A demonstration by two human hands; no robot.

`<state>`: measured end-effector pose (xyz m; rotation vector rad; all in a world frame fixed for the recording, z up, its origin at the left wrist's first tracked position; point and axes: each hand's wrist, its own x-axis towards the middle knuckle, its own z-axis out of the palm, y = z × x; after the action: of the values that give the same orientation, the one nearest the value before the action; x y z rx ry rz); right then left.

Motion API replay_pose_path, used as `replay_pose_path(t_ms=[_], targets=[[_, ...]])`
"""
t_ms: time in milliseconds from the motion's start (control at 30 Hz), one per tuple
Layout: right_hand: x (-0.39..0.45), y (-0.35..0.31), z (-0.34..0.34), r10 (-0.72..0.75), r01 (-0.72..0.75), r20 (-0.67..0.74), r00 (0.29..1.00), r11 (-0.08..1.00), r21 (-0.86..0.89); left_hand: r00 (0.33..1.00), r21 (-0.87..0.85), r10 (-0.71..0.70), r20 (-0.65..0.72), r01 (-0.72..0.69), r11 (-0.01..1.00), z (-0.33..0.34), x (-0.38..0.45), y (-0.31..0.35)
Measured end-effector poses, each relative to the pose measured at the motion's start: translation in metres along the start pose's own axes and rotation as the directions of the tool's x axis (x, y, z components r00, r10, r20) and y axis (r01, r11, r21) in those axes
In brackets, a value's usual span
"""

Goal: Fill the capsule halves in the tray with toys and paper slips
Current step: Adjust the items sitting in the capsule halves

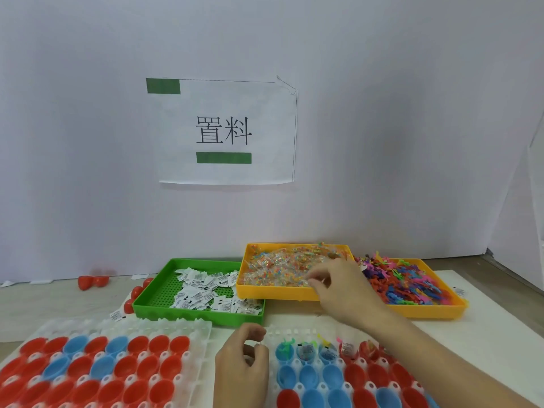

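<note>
The right hand (332, 285) reached into the nearer yellow tray (265, 293), its fingers curled down among the clear packets of coloured beads (282, 269) — whether it had pinched one could not be told. The left hand (241, 360) hovered between the two white capsule trays, fingers loosely curled, thumb and forefinger close together; nothing could be seen held in it. The right-hand capsule tray (294, 332) held blue and red capsule halves (309, 375); those in its far row already carried small toys and paper slips, while the nearer rows looked bare. The left capsule tray (164, 323) held red and blue halves, all unfilled. Behind them, on the desk (59, 301), a green tray (200, 313) held folded paper slips (206, 290), and a second yellow tray (426, 312) — further right — held a heap of coloured rubbery toys (403, 281). A few red capsule halves (92, 281) lay loose by the wall.
</note>
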<state>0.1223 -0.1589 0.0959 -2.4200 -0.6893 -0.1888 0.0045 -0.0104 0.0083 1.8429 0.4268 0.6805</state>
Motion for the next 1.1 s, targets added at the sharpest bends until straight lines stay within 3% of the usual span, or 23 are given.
replay_pose_path(t_ms=[100, 267, 700, 800, 933, 1100], targets=[[0.023, 0.021, -0.005, 0.102, -0.105, -0.098, 0.99, 0.994, -0.026, 1.0, 0.006, 0.014, -0.009, -0.014, 1.0, 0.001, 0.001, -0.002], [0.044, 0.035, 0.004, 0.246, -0.243, 0.028, 0.969, 0.967, -0.083, 1.0, 0.009, 0.014, -0.015, -0.014, 1.0, 0.002, 0.002, -0.002], [0.035, 0.041, -0.01, 0.182, -0.147, -0.135, 0.974, 0.96, 0.236, 1.0, 0.001, 0.018, -0.014, -0.018, 1.0, 0.002, 0.002, -0.004], [0.022, 0.028, -0.018, 0.131, -0.097, -0.09, 0.987, 0.945, 0.311, 1.0, -0.006, 0.011, -0.006, -0.011, 1.0, 0.002, 0.002, -0.002], [0.002, 0.0, -0.02, -0.056, 0.031, 0.064, 0.996, 0.939, 0.342, 1.0, -0.006, 0.012, 0.01, -0.012, 1.0, 0.0, 0.0, 0.002], [-0.015, -0.027, -0.009, -0.242, 0.199, 0.282, 0.928, 0.964, 0.174, 1.0, -0.023, 0.004, 0.007, -0.003, 1.0, 0.0, -0.001, 0.003]])
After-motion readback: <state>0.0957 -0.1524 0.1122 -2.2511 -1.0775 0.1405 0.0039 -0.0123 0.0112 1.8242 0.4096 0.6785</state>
